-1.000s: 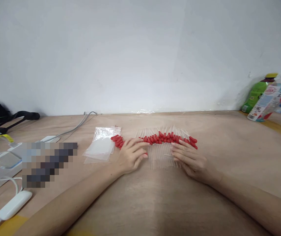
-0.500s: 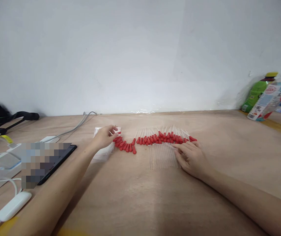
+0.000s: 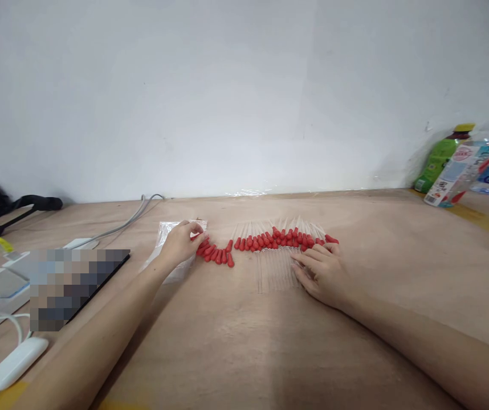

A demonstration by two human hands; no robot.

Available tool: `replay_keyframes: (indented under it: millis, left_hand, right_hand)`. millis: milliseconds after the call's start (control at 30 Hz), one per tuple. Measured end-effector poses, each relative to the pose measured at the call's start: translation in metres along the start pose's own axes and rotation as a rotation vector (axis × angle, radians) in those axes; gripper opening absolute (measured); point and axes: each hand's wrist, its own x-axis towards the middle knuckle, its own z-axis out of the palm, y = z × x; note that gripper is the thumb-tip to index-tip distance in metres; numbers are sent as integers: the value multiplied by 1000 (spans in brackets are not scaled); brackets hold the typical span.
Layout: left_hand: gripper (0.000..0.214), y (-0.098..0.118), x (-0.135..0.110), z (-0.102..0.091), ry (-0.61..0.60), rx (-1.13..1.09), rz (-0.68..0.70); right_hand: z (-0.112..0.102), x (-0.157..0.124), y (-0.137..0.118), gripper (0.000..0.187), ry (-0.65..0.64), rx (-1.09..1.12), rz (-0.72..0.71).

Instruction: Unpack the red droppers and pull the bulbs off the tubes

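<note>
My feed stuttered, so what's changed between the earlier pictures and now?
The left hand moved leftward, from the left end of the clear tubes to the left end of the loose red bulbs; whether it grips one, I cannot tell. The right hand remains at the tubes' right end; the plastic bags and green bottle stayed put.

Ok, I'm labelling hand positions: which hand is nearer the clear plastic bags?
Left. The left hand appears over the clear plastic bags, at the loose red bulbs; the right hand is well to their right, at the clear tubes.
</note>
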Motion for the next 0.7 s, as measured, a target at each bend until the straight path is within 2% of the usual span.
replay_keyframes:
  millis: [100, 200, 333, 467, 567, 700]
  left_hand:
    - [23, 17, -7, 7, 147, 48, 150]
    - [22, 36, -16, 18, 135, 73, 242]
    - [14, 53, -24, 28, 107, 91, 234]
    - [12, 59, -22, 30, 72, 96, 220]
    - [13, 59, -17, 31, 39, 101, 209]
    - [14, 58, -10, 33, -17, 72, 187]
  right_hand:
    - [-1, 0, 0, 21, -48, 2, -17]
    - [-2, 0, 0, 27, -90, 8, -45]
    - [-6, 1, -1, 37, -154, 23, -68]
    - [-9, 3, -3, 44, -194, 39, -77]
    - [-8, 2, -2, 39, -159, 43, -51]
    - [-4, 1, 1, 28, -50, 66, 42]
